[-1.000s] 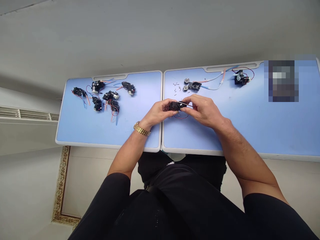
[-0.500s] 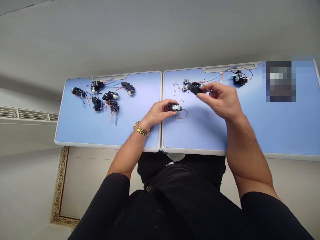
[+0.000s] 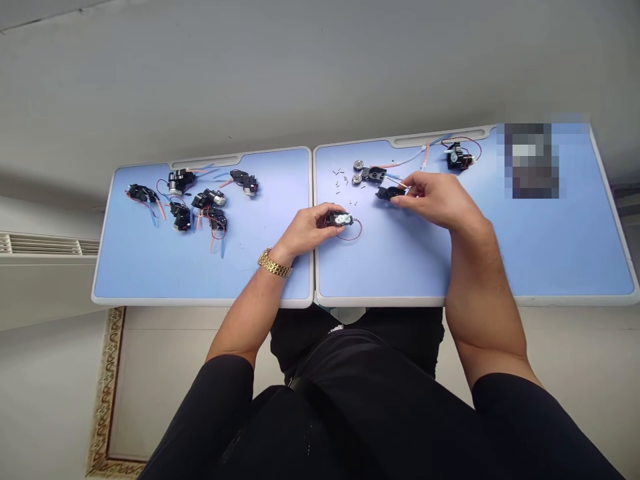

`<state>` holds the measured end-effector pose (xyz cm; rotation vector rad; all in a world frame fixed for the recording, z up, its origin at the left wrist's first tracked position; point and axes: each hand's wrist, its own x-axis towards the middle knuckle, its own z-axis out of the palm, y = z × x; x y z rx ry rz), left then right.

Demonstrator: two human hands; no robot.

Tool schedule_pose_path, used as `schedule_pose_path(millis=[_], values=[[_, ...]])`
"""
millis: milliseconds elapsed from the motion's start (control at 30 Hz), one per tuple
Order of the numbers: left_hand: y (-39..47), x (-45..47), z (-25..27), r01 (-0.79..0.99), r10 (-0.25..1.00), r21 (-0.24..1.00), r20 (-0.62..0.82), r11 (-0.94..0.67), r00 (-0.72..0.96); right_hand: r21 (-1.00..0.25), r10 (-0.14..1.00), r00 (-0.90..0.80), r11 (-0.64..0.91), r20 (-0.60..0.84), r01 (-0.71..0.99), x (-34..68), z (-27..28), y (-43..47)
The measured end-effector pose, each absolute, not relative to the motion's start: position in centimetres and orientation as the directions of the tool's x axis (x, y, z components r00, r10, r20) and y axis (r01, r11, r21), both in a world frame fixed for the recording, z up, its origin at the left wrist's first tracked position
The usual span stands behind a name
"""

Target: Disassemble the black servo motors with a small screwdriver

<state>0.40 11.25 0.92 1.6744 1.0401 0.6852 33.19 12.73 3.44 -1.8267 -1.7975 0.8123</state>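
Note:
My left hand (image 3: 314, 228) is closed around a small black gearbox (image 3: 342, 219) with pale gears showing on its upper face. A thin dark-red wire loops from it over the table. To the right, the thumb and fingers of my right hand (image 3: 434, 199) pinch a black plastic shell (image 3: 387, 194), held low over the table. Just beyond that shell lies another black plastic part (image 3: 374, 175), beside two round silver-and-black pieces (image 3: 358, 165). Small loose screws (image 3: 345, 180) are scattered to the left of these parts.
Several black motor assemblies (image 3: 181, 181) with wires and orange and blue strips rest on the left blue table (image 3: 150, 270). Another motor assembly (image 3: 459, 157) sits at the back of the right table (image 3: 380, 270). A blurred-out patch (image 3: 531, 160) covers something at the far right.
My right hand has come slightly nearer with the black shell, which now shows apart from the black part behind it. My left hand keeps its hold. The whole view has shifted a little.

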Motion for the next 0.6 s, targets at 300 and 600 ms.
schedule_pose_path(millis=[300, 600], values=[[11.2, 0.6, 1.1, 0.306, 0.882, 0.943, -0.028, -0.134, 0.471, -0.564, 0.989, -0.023, -0.065, -0.147, 0.823, 31.1, 3.7, 12.9], [11.1, 0.5, 1.1, 0.330, 0.886, 0.936, -0.047, -0.123, 0.461, -0.509, 0.998, -0.011, -0.022, -0.062, 0.861, 30.9, 3.5, 12.7]])
